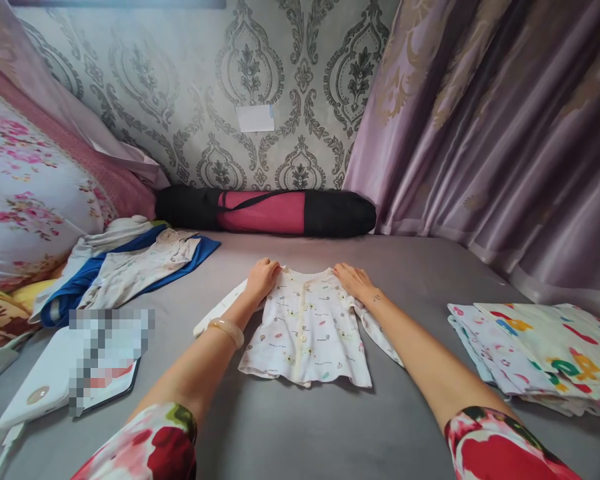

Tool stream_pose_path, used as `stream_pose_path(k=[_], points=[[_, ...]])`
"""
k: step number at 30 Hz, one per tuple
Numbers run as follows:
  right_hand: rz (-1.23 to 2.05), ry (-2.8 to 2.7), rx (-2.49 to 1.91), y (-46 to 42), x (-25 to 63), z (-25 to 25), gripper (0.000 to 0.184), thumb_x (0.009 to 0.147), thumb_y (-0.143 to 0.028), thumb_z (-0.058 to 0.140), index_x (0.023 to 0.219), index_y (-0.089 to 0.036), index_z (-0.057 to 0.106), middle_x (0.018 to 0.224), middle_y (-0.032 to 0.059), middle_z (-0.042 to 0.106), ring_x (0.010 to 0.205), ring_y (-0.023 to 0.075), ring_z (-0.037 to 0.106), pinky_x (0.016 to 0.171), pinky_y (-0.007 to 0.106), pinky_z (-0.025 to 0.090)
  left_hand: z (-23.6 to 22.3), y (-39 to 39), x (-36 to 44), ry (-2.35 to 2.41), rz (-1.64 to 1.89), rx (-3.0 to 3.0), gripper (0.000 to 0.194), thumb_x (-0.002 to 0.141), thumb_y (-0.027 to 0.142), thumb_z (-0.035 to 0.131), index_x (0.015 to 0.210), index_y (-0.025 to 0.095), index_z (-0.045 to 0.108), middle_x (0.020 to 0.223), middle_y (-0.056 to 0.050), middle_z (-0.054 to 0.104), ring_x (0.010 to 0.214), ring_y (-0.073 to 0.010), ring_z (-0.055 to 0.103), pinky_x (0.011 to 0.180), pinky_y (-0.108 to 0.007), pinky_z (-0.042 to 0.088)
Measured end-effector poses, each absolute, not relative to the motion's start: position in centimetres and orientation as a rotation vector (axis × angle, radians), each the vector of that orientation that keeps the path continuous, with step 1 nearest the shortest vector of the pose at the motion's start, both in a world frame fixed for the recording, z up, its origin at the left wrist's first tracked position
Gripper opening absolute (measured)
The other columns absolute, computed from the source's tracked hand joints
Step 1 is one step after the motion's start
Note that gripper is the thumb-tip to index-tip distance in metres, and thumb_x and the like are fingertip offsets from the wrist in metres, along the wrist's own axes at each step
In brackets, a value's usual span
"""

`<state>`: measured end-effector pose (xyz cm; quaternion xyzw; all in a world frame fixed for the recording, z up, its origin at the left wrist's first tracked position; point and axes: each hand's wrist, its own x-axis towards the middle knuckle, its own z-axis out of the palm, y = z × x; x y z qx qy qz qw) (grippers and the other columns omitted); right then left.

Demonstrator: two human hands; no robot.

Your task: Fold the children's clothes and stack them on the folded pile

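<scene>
A small white buttoned baby shirt (305, 333) with a little printed pattern lies spread on the grey bed sheet, its collar away from me and its hem toward me. My left hand (264, 277) has its fingers closed on the shirt's left shoulder beside the collar; a pale bangle (227, 330) circles that wrist. At the opposite shoulder, my right hand (353, 279) grips the cloth, fingertips next to the neckline. Both sleeves stretch outward, partly covered by my forearms.
Folded patterned cloths (545, 347) are stacked at the right. Left are loose clothes (145, 267), a white power bank (37, 387) with cables and a partly pixelated phone-like device (113, 387). A black and pink rolled bag (265, 212) lies along the wall; a floral pillow (30, 193) stands far left.
</scene>
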<state>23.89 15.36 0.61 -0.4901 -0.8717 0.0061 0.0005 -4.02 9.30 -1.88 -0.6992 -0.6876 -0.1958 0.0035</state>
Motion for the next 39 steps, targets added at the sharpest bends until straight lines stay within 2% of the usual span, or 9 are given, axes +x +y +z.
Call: stream_pose_path(k=[10, 14, 17, 20, 24, 29, 32, 35, 39], points=[[0.071, -2.633, -1.675, 19.3, 22.3, 0.2, 0.031, 0.103, -0.034, 0.031, 0.114, -0.02, 0.056, 0.12, 0.0108, 0.062, 0.107, 0.0231, 0.061, 0.084, 0.033, 0.04, -2.3, 14.0, -4.6, -2.274, -0.492, -2.093, 0.028, 0.095, 0.029, 0.038, 0.101, 0.02, 0.065, 0.097, -0.01, 0.062, 0.096, -0.0226, 0.057, 0.084, -0.03, 0.041], [0.172, -2.429, -1.76, 19.4, 21.8, -0.8, 0.027, 0.1, -0.033, 0.039, 0.113, -0.02, 0.058, 0.119, 0.0112, 0.063, 0.108, 0.0248, 0.06, 0.084, 0.033, 0.041, -2.5, 14.0, -3.9, -2.421, -0.513, -1.996, 0.028, 0.094, 0.039, 0.043, 0.105, 0.019, 0.06, 0.101, -0.01, 0.065, 0.099, -0.0231, 0.059, 0.084, -0.03, 0.042], [0.336, -2.265, -1.82, 19.6, 21.5, -1.0, 0.024, 0.095, -0.031, 0.046, 0.11, -0.019, 0.061, 0.116, 0.013, 0.065, 0.108, 0.0269, 0.06, 0.087, 0.035, 0.041, -1.7, 13.9, -3.2, -2.56, -0.465, -1.918, 0.034, 0.092, 0.045, 0.044, 0.104, 0.017, 0.059, 0.107, -0.013, 0.066, 0.104, -0.0259, 0.058, 0.085, -0.033, 0.042], [0.567, -2.117, -1.83, 20.1, 21.8, -0.4, 0.024, 0.093, -0.035, 0.049, 0.1, -0.018, 0.065, 0.109, 0.013, 0.068, 0.105, 0.0271, 0.061, 0.086, 0.033, 0.042, -0.5, 13.6, -2.1, -2.656, -0.407, -1.769, 0.038, 0.09, 0.043, 0.047, 0.11, 0.013, 0.057, 0.12, -0.018, 0.06, 0.115, -0.0313, 0.053, 0.091, -0.038, 0.04], [0.729, -2.001, -1.812, 19.7, 24.2, 0.8, 0.04, 0.098, -0.041, 0.036, 0.085, -0.016, 0.066, 0.094, 0.0115, 0.07, 0.094, 0.0225, 0.063, 0.079, 0.028, 0.044, 0.6, 12.2, -0.2, -2.642, -0.413, -1.753, 0.041, 0.087, 0.038, 0.05, 0.12, 0.012, 0.053, 0.128, -0.02, 0.053, 0.121, -0.0338, 0.047, 0.096, -0.043, 0.036], [0.971, -1.856, -1.791, 16.1, 28.9, 1.2, 0.043, 0.099, -0.042, 0.036, 0.08, -0.015, 0.064, 0.075, 0.0053, 0.067, 0.07, 0.0154, 0.061, 0.061, 0.022, 0.044, 1.0, 9.3, 3.3, -2.531, -0.558, -1.982, 0.035, 0.09, 0.034, 0.047, 0.121, 0.018, 0.053, 0.128, -0.015, 0.056, 0.124, -0.0307, 0.046, 0.099, -0.045, 0.034], [1.097, -1.803, -1.811, 13.7, 31.1, 1.1, 0.041, 0.094, -0.048, 0.047, 0.076, -0.015, 0.064, 0.06, 0.0006, 0.061, 0.053, 0.0114, 0.053, 0.05, 0.021, 0.039, 1.3, 7.1, 6.1, -2.493, -0.613, -2.193, 0.032, 0.09, 0.03, 0.048, 0.12, 0.019, 0.055, 0.129, -0.012, 0.059, 0.122, -0.0284, 0.048, 0.1, -0.045, 0.034], [1.204, -1.74, -1.849, 11.8, 32.7, 1.2, 0.037, 0.081, -0.051, 0.068, 0.076, -0.014, 0.065, 0.054, -0.0024, 0.058, 0.047, 0.0091, 0.049, 0.044, 0.019, 0.034, 1.9, 4.7, 8.8, -2.428, -0.631, -2.327, 0.029, 0.091, 0.026, 0.048, 0.117, 0.019, 0.058, 0.125, -0.01, 0.062, 0.12, -0.0268, 0.051, 0.1, -0.044, 0.034], [1.41, -1.682, -1.841, 10.4, 34.7, 1.8, 0.025, 0.069, -0.033, 0.082, 0.075, -0.014, 0.066, 0.058, -0.0007, 0.064, 0.05, 0.01, 0.056, 0.043, 0.017, 0.036, 2.7, 1.4, 11.9, -2.232, -0.588, -2.467, 0.023, 0.092, 0.025, 0.047, 0.107, 0.02, 0.064, 0.117, -0.009, 0.065, 0.115, -0.0262, 0.054, 0.095, -0.041, 0.035]])
